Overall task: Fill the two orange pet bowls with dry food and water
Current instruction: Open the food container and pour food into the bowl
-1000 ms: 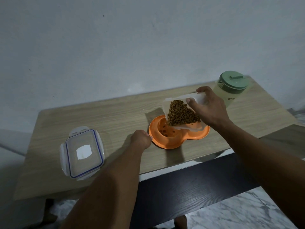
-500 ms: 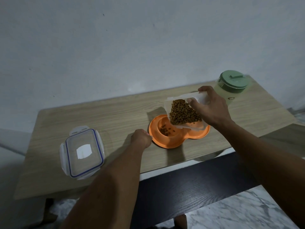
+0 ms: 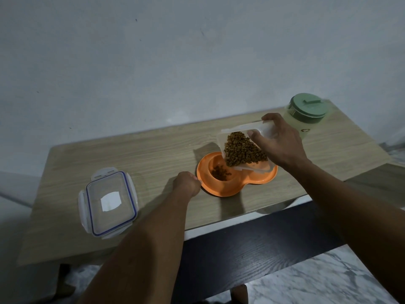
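Note:
An orange double pet bowl [image 3: 221,189] sits near the table's front edge. A small heap of brown dry food [image 3: 221,172] lies in its left bowl; the right bowl is mostly hidden behind the container. My right hand [image 3: 279,143] grips a clear plastic container [image 3: 243,150] of dry food, tilted steeply over the left bowl. My left hand [image 3: 187,183] pinches the bowl's left rim, fingers curled. A water jug with a green lid [image 3: 306,108] stands at the back right.
The container's clear lid with a blue seal [image 3: 108,202] lies flat at the front left of the light wooden table [image 3: 142,154]. A dark wooden bench [image 3: 252,249] is below the table's front edge. A pale wall rises behind.
More dry food has dropped into the left bowl, and the heap there has grown. My right hand holds the container a little more tilted. My left hand stays on the rim.

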The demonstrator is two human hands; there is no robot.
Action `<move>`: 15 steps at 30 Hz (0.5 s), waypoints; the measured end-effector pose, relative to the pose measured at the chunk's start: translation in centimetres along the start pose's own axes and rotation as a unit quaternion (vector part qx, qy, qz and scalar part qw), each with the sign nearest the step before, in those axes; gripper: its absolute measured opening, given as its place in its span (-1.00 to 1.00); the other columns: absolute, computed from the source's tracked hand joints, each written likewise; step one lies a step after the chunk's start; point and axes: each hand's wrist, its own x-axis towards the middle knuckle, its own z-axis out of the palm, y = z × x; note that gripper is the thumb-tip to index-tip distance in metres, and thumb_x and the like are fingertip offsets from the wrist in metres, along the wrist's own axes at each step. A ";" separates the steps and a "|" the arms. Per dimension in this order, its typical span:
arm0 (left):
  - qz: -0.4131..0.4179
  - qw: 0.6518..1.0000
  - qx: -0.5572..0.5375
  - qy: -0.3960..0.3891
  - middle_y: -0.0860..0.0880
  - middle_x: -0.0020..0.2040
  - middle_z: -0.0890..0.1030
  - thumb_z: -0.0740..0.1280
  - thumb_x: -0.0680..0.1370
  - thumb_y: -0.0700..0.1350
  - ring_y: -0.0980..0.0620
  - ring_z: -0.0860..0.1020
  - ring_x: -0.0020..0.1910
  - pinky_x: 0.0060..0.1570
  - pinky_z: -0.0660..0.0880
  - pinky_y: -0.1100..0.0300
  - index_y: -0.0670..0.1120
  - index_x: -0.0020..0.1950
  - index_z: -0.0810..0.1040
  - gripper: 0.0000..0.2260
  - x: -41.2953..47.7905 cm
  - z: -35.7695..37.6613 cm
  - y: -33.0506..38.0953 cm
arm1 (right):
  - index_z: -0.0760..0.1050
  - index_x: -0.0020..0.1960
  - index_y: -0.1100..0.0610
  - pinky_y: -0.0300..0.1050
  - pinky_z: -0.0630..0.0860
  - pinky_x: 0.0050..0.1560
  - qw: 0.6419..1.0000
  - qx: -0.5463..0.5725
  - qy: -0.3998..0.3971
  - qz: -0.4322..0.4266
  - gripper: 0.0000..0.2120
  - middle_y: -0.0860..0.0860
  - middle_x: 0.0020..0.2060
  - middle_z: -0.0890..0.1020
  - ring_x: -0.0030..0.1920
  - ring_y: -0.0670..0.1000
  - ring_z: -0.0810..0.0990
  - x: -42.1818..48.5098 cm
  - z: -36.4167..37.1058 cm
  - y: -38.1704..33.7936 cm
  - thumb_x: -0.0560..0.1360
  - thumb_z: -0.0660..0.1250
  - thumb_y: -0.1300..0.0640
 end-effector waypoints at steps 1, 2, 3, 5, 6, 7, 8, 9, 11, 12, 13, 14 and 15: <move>0.000 1.000 0.001 0.001 -0.13 0.07 0.66 0.46 0.53 -0.12 -0.12 0.61 0.09 0.08 0.53 0.08 -0.08 -0.06 0.56 -0.90 0.0 0.0 0.0 | 0.41 0.32 -0.05 0.17 0.58 0.10 1.000 0.000 0.002 0.001 -0.31 0.04 0.09 0.59 0.09 0.15 0.59 0.0 -0.1 0.0 0.36 0.27 -0.46; 0.001 1.000 0.002 0.002 -0.13 0.06 0.66 0.46 0.53 -0.12 -0.12 0.61 0.09 0.08 0.53 0.09 -0.08 -0.05 0.57 -0.90 0.0 0.0 0.0 | 0.42 0.32 -0.05 0.15 0.58 0.10 1.000 0.000 0.003 0.004 -0.32 0.03 0.09 0.59 0.09 0.14 0.59 0.1 -0.2 0.1 0.36 0.27 -0.46; 0.001 1.000 0.002 0.002 -0.13 0.07 0.66 0.46 0.53 -0.12 -0.12 0.61 0.09 0.08 0.53 0.09 -0.09 -0.05 0.57 -0.90 0.0 0.0 0.0 | 0.42 0.31 -0.05 0.14 0.58 0.10 1.000 0.004 0.006 0.008 -0.33 0.04 0.10 0.60 0.08 0.14 0.59 0.1 -0.2 0.2 0.37 0.28 -0.45; 0.002 1.000 -0.002 0.001 -0.14 0.07 0.66 0.47 0.53 -0.12 -0.12 0.61 0.08 0.07 0.53 0.09 -0.09 -0.06 0.57 -0.90 0.1 0.1 -0.1 | 0.44 0.29 -0.07 0.16 0.58 0.11 1.000 0.018 0.011 0.021 -0.36 0.05 0.08 0.61 0.07 0.14 0.60 0.4 -0.3 0.5 0.37 0.30 -0.44; 0.001 1.000 -0.002 0.000 -0.14 0.06 0.66 0.47 0.52 -0.12 -0.12 0.61 0.08 0.07 0.53 0.09 -0.09 -0.07 0.57 -0.90 0.1 0.1 -0.1 | 0.44 0.28 -0.07 0.18 0.59 0.12 0.999 0.028 0.014 0.030 -0.37 0.05 0.07 0.61 0.06 0.13 0.61 0.5 -0.3 0.7 0.38 0.31 -0.44; 0.001 1.000 -0.002 0.001 -0.14 0.06 0.66 0.47 0.52 -0.12 -0.12 0.61 0.08 0.06 0.53 0.10 -0.09 -0.08 0.56 -0.90 0.1 0.1 -0.1 | 0.45 0.28 -0.07 0.19 0.59 0.12 0.998 0.040 0.018 0.036 -0.38 0.05 0.06 0.60 0.06 0.13 0.61 0.5 -0.3 0.8 0.38 0.32 -0.43; 0.002 1.000 -0.002 0.001 -0.14 0.06 0.66 0.47 0.52 -0.13 -0.12 0.61 0.08 0.05 0.52 0.11 -0.08 -0.09 0.56 -0.89 0.2 0.1 -0.1 | 0.45 0.28 -0.06 0.20 0.59 0.13 0.998 0.049 0.022 0.039 -0.39 0.03 0.06 0.59 0.06 0.12 0.60 0.6 -0.4 0.9 0.39 0.32 -0.42; 0.003 1.000 -0.003 0.001 -0.14 0.06 0.66 0.47 0.52 -0.13 -0.12 0.61 0.08 0.04 0.51 0.11 -0.08 -0.11 0.55 -0.88 0.2 0.1 -0.1 | 0.45 0.28 -0.06 0.20 0.59 0.14 0.997 0.053 0.024 0.041 -0.39 0.02 0.06 0.58 0.06 0.11 0.59 0.6 -0.5 1.0 0.39 0.32 -0.41; 0.002 1.000 -0.002 0.000 -0.14 0.06 0.66 0.47 0.52 -0.13 -0.12 0.61 0.08 0.04 0.51 0.11 -0.06 -0.16 0.52 -0.86 0.3 0.2 -0.1 | 0.45 0.29 -0.04 0.18 0.59 0.14 0.997 0.057 0.025 0.045 -0.39 0.01 0.06 0.57 0.06 0.09 0.58 0.7 -0.6 1.2 0.40 0.32 -0.40; 0.002 1.000 -0.002 0.000 -0.14 0.05 0.66 0.47 0.52 -0.13 -0.12 0.61 0.08 0.06 0.52 0.10 -0.06 -0.17 0.52 -0.85 0.3 0.2 -0.1 | 0.46 0.29 -0.04 0.18 0.59 0.13 0.996 0.062 0.025 0.051 -0.39 0.01 0.05 0.57 0.05 0.09 0.59 0.7 -0.6 1.4 0.40 0.33 -0.40; 0.001 1.000 -0.002 -0.001 -0.14 0.05 0.66 0.47 0.52 -0.13 -0.13 0.62 0.08 0.07 0.53 0.09 -0.06 -0.17 0.52 -0.85 0.4 0.2 -0.1 | 0.46 0.28 -0.05 0.19 0.61 0.11 0.996 0.071 0.023 0.059 -0.39 0.00 0.04 0.58 0.03 0.10 0.62 0.8 -0.6 1.6 0.39 0.34 -0.41; 0.000 1.000 -0.002 -0.002 -0.14 0.05 0.67 0.47 0.52 -0.13 -0.12 0.62 0.08 0.08 0.53 0.08 -0.06 -0.16 0.53 -0.86 0.4 0.3 -0.1 | 0.47 0.27 -0.06 0.21 0.63 0.09 0.993 0.086 0.024 0.071 -0.38 0.00 0.03 0.58 0.02 0.11 0.64 0.9 -0.5 1.7 0.37 0.35 -0.41; -0.001 1.000 -0.002 -0.003 -0.14 0.05 0.67 0.47 0.52 -0.13 -0.12 0.62 0.07 0.08 0.53 0.08 -0.07 -0.15 0.53 -0.86 0.5 0.3 -0.1 | 0.48 0.26 -0.06 0.22 0.65 0.07 0.990 0.107 0.026 0.085 -0.39 0.00 0.03 0.58 0.03 0.12 0.65 1.0 -0.5 1.8 0.36 0.36 -0.41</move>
